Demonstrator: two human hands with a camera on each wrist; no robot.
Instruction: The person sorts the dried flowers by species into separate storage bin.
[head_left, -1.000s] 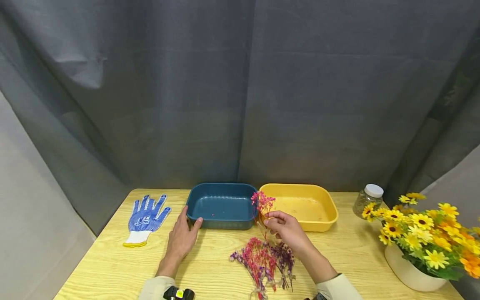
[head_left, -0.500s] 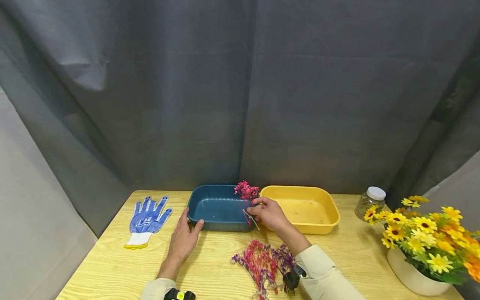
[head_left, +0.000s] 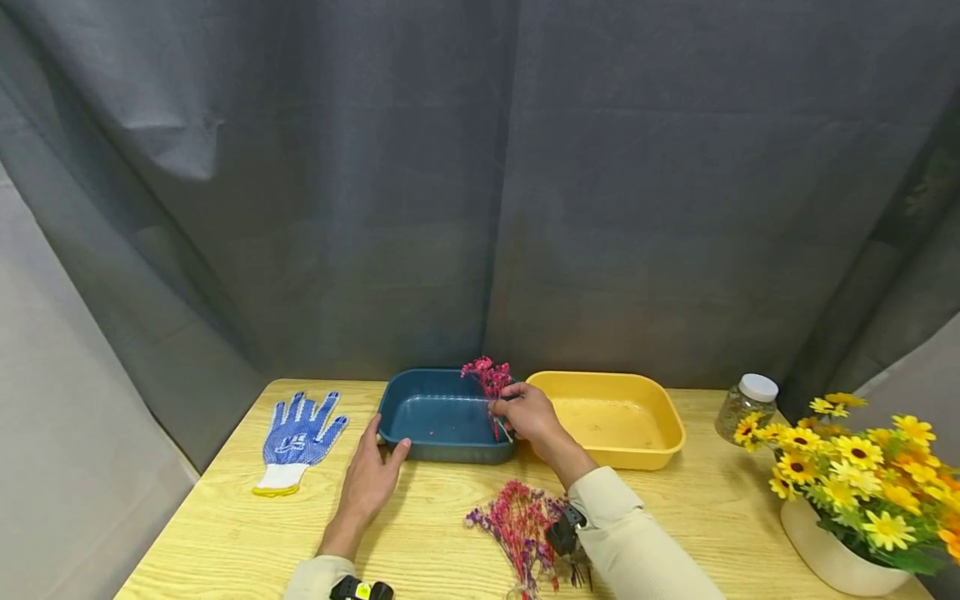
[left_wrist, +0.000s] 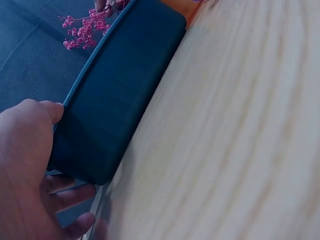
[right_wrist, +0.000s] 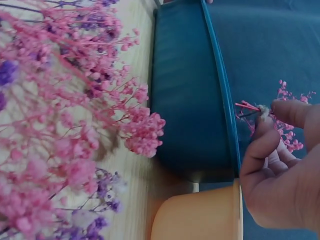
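Note:
In the head view, my right hand [head_left: 528, 415] pinches a small bunch of pink dried flowers [head_left: 487, 375] over the right end of the blue tray [head_left: 442, 452]. Its stems [right_wrist: 247, 106] are tied with twine, seen between thumb and forefinger in the right wrist view. The blossoms point away, toward the back of the tray. My left hand [head_left: 369, 483] rests spread against the tray's front left corner, its thumb at the rim in the left wrist view. More pink and purple dried flowers [head_left: 517, 525] lie on the table in front, partly hidden by the right wrist.
A yellow tray [head_left: 611, 457] stands right beside the blue one. At the left lies a blue and white glove [head_left: 294, 442]. A lidded jar [head_left: 746, 408] and a white pot [head_left: 840, 554] of yellow flowers stand at the right. A grey curtain [head_left: 375, 208] hangs behind.
My right hand has carried the pink bunch leftward from between the trays to over the blue tray's right end. The left hand keeps its place at the corner.

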